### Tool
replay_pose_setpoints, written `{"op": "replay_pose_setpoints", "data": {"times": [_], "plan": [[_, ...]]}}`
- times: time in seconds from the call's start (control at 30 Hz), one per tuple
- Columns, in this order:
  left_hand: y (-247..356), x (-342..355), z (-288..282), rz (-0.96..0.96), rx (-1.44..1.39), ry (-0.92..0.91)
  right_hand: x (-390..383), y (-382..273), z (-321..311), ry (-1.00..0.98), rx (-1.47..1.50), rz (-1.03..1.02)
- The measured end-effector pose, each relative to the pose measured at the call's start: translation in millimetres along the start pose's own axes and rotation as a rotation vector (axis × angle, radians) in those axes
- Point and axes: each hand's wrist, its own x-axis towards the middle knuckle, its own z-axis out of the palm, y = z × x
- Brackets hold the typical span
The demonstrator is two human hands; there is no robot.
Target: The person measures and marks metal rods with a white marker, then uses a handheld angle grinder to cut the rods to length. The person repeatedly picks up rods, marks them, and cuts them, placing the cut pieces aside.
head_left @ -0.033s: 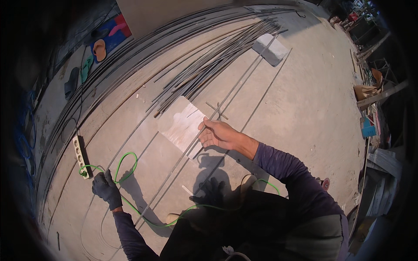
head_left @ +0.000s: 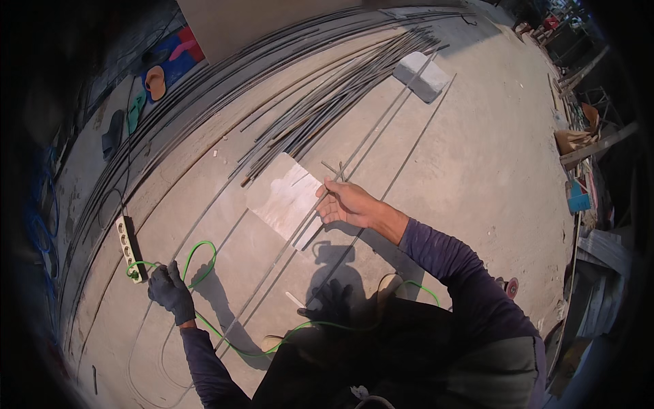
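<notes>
My right hand (head_left: 344,203), bare, is closed with thumb and fingers round a long thin steel rod (head_left: 272,267). The rod slants from a pale block (head_left: 419,76) at the far right down toward my legs. A short rod piece (head_left: 332,168) crosses it just beyond my fingers. My left hand (head_left: 172,293), in a dark glove, is closed on a green cable (head_left: 204,247), which loops up beside it. Another thin rod (head_left: 204,213) also runs to this hand; whether it is gripped too is hidden. A white-dusted board (head_left: 283,198) lies left of my right hand.
A pile of steel rods (head_left: 340,102) lies beyond, with longer rods along the left. A power strip (head_left: 128,249) sits near my left hand. Slippers (head_left: 155,82) lie far left. A blue container (head_left: 578,196) and scrap line the right edge. My shadow (head_left: 334,273) falls on the concrete.
My left hand has shifted slightly to the right, and the view has moved a little. My right hand stays on the steel rod, nearly in place.
</notes>
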Motion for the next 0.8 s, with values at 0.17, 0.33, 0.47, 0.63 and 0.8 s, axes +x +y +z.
{"op": "replay_pose_setpoints", "data": {"times": [0.17,0.33,0.47,0.63,0.8], "plan": [[118.4,49.1,24.3,-0.062,-0.1,-0.06,10.6,-47.4,-86.5,0.215,-0.001,-0.171],[203.6,54.9,45.2,-0.052,-0.262,-0.178,-11.0,-75.8,-148.4,0.426,0.014,-0.279],[226.0,39.2,42.7,-0.062,-0.365,-0.385,-21.1,-63.3,-179.7,0.489,-0.026,-0.232],[228.6,27.8,33.4,-0.082,-0.515,-0.522,-23.2,-18.6,-214.8,0.574,-0.045,-0.125],[231.1,31.2,34.7,0.057,-0.602,-0.55,-12.0,1.7,-238.9,0.613,-0.001,-0.115]]}}
